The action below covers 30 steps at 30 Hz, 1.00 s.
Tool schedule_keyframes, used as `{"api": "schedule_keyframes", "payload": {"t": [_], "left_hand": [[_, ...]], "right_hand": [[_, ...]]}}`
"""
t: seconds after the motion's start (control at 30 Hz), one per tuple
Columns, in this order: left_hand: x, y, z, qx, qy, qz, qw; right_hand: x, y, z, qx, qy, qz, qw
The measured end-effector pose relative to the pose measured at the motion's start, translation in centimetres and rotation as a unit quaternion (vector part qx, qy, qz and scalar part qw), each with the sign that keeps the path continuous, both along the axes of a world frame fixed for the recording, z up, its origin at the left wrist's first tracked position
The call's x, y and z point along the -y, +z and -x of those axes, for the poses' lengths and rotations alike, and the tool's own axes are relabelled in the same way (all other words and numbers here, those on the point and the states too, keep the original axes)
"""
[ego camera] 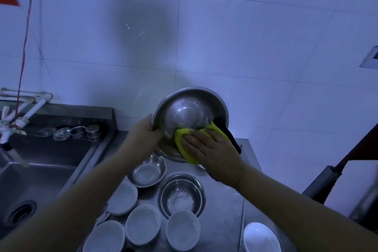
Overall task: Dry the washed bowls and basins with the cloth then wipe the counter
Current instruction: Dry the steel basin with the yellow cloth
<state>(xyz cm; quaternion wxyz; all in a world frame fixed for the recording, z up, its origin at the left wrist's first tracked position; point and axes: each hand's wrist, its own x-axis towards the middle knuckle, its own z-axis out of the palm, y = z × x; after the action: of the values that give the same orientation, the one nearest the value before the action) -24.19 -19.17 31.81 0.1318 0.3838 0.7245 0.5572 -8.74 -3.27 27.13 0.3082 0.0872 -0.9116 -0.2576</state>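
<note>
The left hand (146, 132) holds the basin (190, 117) by its left rim, tipped up off the surface (223, 206) so its hollow faces the person; tilted that way, I judge, the inside is open to the cloth. Its grip is curled round the rim, thumb side inside the lip. The right hand (212, 149) lies flat on the cloth (188, 145), fingers straight and spread, pressing it against the near inner wall of the basin; this is a push and not a pinch, which lets the palm sweep the curve. The step in hand looks like drying the inside of this basin.

The basin is thin, shiny steel, round with a rolled rim and a flat bottom that throws back light. The cloth is soft and yellow, with a dark layer hanging at its right edge (whether backing or a second cloth, I cannot tell).

On the surface below wait more pieces: a steel bowl (147, 171) just near of the basin, a second steel bowl (181, 196) to its right, which seems to hold drops, and several white bowls (143, 224) with a glazed look nearer still. One white bowl (259, 237) stands apart at the near right. The sink (47, 172) lies to the left. The surface itself is not yet wiped.
</note>
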Motion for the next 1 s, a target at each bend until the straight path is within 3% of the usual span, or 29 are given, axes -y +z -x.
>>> {"api": "schedule_keyframes", "payload": {"t": [0.1, 0.2, 0.3, 0.43, 0.5, 0.53, 0.6, 0.67, 0.73, 0.83, 0.9, 1.0], "left_hand": [[0.3, 2.0, 1.6, -0.071, -0.038, 0.085, 0.993], [0.0, 2.8, 2.3, -0.046, -0.038, 0.082, 0.995], [-0.1, 2.1, 2.1, -0.002, -0.009, 0.051, 0.999], [-0.2, 0.8, 1.5, -0.012, 0.023, 0.062, 0.998], [-0.3, 0.3, 1.4, -0.009, 0.025, 0.058, 0.998], [-0.3, 0.1, 1.3, -0.003, 0.02, 0.058, 0.998], [-0.4, -0.2, 1.0, 0.018, 0.013, 0.066, 0.998], [-0.7, -0.6, 0.2, 0.047, 0.008, 0.048, 0.998], [-1.0, -0.8, -0.7, 0.038, 0.014, 0.027, 0.999], [-1.4, -1.3, -1.8, 0.029, 0.025, 0.009, 0.999], [-1.3, -1.7, -2.0, 0.053, 0.032, -0.012, 0.998], [-0.9, -1.9, -1.5, 0.078, 0.039, -0.024, 0.996]], "right_hand": [[-0.6, 2.0, -0.8, 0.057, -0.023, -0.064, 0.996], [-0.4, 4.4, -0.8, 0.097, -0.047, -0.077, 0.991], [0.2, 6.5, -1.1, 0.178, -0.06, -0.01, 0.982], [0.8, 6.7, -1.0, 0.309, -0.097, 0.159, 0.933], [1.3, 6.6, -0.9, 0.263, -0.07, 0.273, 0.923], [1.4, 6.5, -0.8, 0.194, -0.05, 0.291, 0.936], [1.7, 6.3, -0.4, 0.028, -0.051, 0.264, 0.963], [2.3, 5.9, 0.3, -0.059, -0.119, 0.218, 0.967], [3.0, 5.0, 1.4, -0.066, -0.203, 0.185, 0.959], [4.1, 3.4, 2.5, 0.004, -0.283, 0.237, 0.929], [4.4, 2.6, 2.8, 0.045, -0.248, 0.28, 0.926], [4.7, 2.2, 2.3, 0.109, -0.149, 0.265, 0.946]]}}
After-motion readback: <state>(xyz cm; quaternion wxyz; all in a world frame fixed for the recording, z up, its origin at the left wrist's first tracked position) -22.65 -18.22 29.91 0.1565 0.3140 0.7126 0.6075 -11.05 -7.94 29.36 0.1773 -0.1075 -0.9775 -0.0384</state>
